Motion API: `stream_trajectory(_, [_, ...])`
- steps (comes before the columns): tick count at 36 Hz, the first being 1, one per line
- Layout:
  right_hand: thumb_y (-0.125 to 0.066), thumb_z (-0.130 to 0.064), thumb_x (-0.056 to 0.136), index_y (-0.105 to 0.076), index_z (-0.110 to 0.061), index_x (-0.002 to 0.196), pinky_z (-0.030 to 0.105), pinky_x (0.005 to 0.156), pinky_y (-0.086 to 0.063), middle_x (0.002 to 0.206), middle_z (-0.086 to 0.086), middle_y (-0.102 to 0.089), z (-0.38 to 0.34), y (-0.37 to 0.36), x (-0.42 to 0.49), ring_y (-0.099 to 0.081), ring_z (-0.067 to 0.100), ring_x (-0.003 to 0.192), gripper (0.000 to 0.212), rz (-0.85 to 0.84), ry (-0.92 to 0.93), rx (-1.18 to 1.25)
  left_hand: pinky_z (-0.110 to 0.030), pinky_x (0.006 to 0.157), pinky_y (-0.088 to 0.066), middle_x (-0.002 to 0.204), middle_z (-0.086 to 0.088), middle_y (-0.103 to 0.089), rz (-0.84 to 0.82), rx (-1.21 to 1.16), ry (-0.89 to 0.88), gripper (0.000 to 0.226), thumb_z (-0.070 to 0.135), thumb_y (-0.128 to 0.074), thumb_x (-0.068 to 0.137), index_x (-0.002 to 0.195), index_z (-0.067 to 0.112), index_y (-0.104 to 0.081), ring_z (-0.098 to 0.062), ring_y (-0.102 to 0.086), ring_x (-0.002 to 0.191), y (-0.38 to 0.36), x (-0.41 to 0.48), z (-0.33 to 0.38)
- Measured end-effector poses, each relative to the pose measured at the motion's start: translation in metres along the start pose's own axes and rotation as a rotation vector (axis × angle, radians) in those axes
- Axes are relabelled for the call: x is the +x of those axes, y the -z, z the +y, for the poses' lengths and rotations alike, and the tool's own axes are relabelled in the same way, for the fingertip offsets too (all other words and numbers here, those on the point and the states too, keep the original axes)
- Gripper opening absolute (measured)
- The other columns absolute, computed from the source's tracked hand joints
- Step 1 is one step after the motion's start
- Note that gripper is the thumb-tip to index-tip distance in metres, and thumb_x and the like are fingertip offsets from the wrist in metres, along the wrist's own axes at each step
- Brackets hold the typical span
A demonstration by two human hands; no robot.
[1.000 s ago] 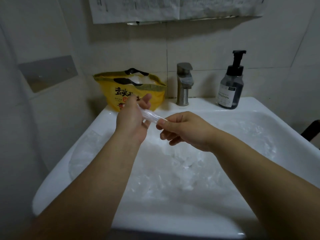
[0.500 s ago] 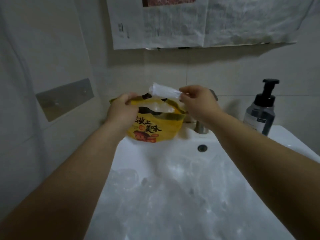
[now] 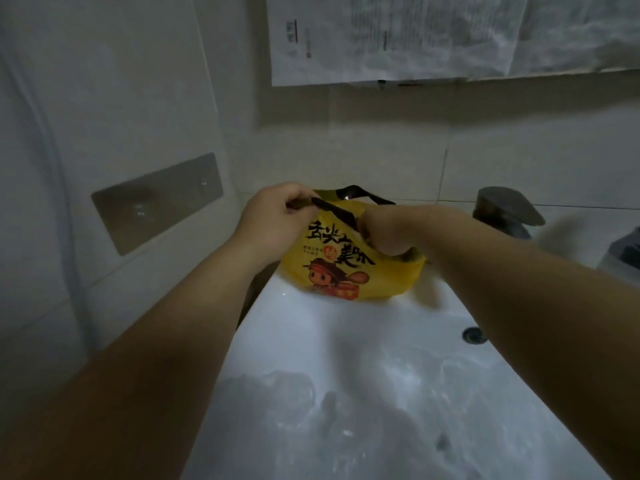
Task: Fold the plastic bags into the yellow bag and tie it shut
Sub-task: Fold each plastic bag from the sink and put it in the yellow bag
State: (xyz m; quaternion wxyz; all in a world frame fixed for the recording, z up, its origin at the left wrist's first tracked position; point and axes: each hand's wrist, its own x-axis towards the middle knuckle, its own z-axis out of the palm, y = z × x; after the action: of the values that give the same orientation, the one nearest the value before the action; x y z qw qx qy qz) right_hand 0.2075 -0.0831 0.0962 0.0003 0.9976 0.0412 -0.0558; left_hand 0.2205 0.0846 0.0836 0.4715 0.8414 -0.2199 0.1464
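Yellow bag (image 3: 349, 271), printed with black characters and a cartoon figure, stands on the back left ledge of the white sink (image 3: 294, 323), the biggest thing in front of me. The basin is heaped with crumpled clear plastic bags (image 3: 381, 410). Sheets of printed paper (image 3: 433, 36) hang on the tiled wall above, and a grey metal plate (image 3: 156, 202) is fixed to the left wall. A dark metal faucet (image 3: 505, 209) stands just right of the bag. Only a sliver of the soap dispenser (image 3: 623, 251) shows at the right edge, where half a second ago the whole bottle was in view. The left hand (image 3: 273, 220) still pinches the bag's near rim by a black handle (image 3: 349, 194), holding the mouth open as before. The right hand (image 3: 384, 230) has changed most. A moment ago it held a folded clear bag just above the opening; now it is pushed down inside the yellow bag to the wrist. Its fingers are hidden, so I cannot tell whether they are closed on anything, and the folded bag is out of sight. A small round overflow hole (image 3: 472, 336) shows in the basin's back wall.
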Motion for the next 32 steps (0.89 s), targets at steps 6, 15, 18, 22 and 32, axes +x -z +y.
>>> stream_trajectory(6, [-0.037,-0.018,0.101,-0.059,-0.005,0.122,0.03,0.088,-0.041,0.126,0.015,-0.057,0.012,0.009,-0.006,-0.053,0.03,0.116,0.033,0.106,-0.015,0.3,-0.024,0.067,-0.043,0.083,0.007,-0.062,0.087,-0.07,0.082,0.009,0.015,-0.059,0.095,0.099,0.02,-0.065,-0.009,-0.057,0.075,-0.009,0.004,-0.01])
stream_trajectory(15, [-0.056,-0.02,0.087,-0.065,-0.013,0.109,0.033,0.083,-0.048,0.104,0.005,-0.063,0.035,0.013,-0.026,-0.059,0.023,0.095,0.025,0.051,-0.068,0.253,-0.031,0.088,-0.05,0.128,-0.008,-0.053,0.254,-0.024,0.185,0.021,0.019,-0.054,0.094,0.115,0.023,-0.056,-0.024,-0.061,0.103,-0.025,0.002,-0.005])
stream_trajectory(18, [-0.049,-0.013,0.092,-0.064,-0.013,0.113,0.028,0.074,-0.041,0.101,0.005,-0.061,0.041,0.007,-0.027,-0.056,0.023,0.093,0.026,0.194,-0.021,0.28,-0.017,0.093,-0.037,0.159,-0.006,-0.004,0.232,0.019,0.089,0.076,0.015,-0.061,0.091,0.152,0.022,-0.018,-0.02,-0.041,0.132,-0.037,-0.014,0.001])
stream_trajectory(22, [-0.046,-0.015,0.098,-0.05,-0.018,0.093,0.026,0.063,-0.032,0.084,-0.002,-0.048,0.047,0.003,-0.027,-0.045,0.018,0.085,0.007,0.348,0.106,0.371,-0.007,0.108,-0.018,0.156,-0.002,0.031,0.004,0.152,-0.132,0.108,0.035,-0.072,0.084,0.155,0.023,0.008,0.001,0.007,0.138,-0.065,-0.031,-0.002])
stream_trajectory(32, [-0.054,-0.043,0.094,-0.065,-0.01,0.098,0.026,0.056,-0.035,0.079,0.002,-0.055,0.052,0.018,-0.023,-0.047,0.014,0.068,0.035,0.407,0.134,0.219,-0.052,0.119,0.001,0.159,-0.009,0.025,-0.244,0.503,0.042,0.078,0.05,-0.041,0.099,0.15,0.041,0.016,-0.029,0.018,0.148,-0.094,-0.021,-0.02])
